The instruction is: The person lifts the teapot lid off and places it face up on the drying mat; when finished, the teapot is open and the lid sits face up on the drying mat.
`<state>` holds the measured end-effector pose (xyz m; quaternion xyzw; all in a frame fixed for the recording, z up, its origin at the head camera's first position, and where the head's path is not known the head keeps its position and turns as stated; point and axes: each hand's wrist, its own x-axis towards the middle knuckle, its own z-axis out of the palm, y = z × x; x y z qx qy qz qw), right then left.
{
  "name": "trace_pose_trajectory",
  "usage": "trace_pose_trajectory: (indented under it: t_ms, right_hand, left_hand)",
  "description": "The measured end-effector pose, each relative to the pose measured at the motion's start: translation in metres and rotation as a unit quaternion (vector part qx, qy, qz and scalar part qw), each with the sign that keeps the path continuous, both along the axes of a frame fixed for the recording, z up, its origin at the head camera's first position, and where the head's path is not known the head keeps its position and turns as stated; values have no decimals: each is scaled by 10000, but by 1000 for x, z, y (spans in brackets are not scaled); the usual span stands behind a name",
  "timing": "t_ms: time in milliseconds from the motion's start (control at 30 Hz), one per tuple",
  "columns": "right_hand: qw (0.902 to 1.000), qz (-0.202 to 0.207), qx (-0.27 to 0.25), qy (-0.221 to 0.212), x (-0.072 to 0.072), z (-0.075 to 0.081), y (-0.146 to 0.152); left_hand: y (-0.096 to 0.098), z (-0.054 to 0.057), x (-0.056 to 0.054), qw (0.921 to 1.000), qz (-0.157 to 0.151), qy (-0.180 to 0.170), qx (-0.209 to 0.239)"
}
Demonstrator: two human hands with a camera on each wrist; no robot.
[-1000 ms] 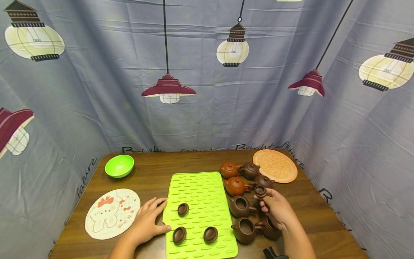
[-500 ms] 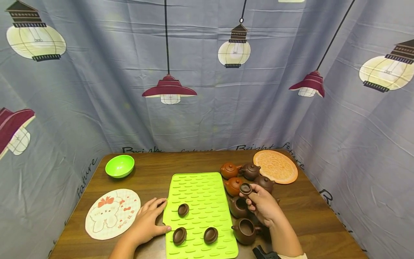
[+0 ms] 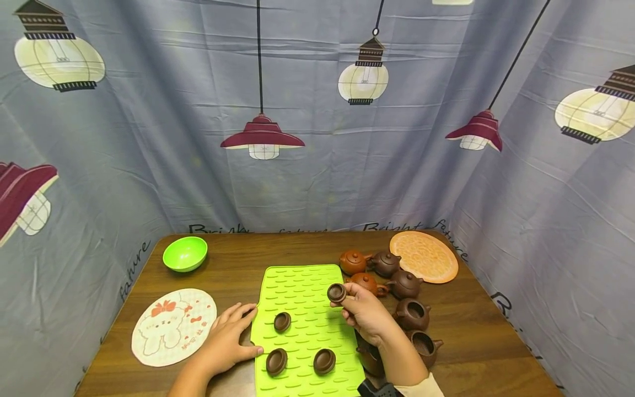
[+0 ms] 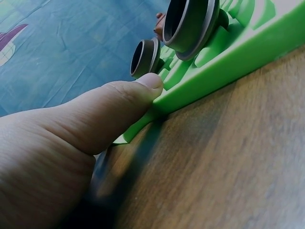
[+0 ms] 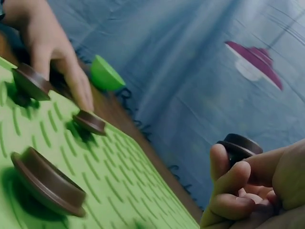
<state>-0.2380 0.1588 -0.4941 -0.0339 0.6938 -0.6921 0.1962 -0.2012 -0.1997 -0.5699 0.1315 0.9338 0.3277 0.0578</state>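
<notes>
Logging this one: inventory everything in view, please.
Mat: one, green, centre
Loose lids: three, dark brown, on mat
Held lid: one, dark brown, over mat
Lidded teapots: four, two reddish, two brown, right
Uncovered teapots: two, brown, right
Partly hidden teapot: one, brown, near right
Bowl: one, green, back left
Rabbit placemat: one, cream, left
Round placemat: one, orange, back right
Table: one, brown, beneath
Curtain: one, blue-grey, behind
Wrist device: one, black, bottom edge
Sleeve: one, cream, bottom right
Left hand: one, bare, at mat's left edge
Right hand: one, bare, pinching held lid
</notes>
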Motion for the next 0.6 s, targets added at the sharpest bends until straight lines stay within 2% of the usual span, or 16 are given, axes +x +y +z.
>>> trace_pose_trajectory:
  t_ms: [233,600]
  right_hand:
    - [9961,27,833,275,-3,-8,-23]
    - [9808,212,1842,600,0,-25,-43]
  left_hand:
    - [-1,0,1,10000,-7,6,48]
    - [-1,2,1,10000,-10,-16,30]
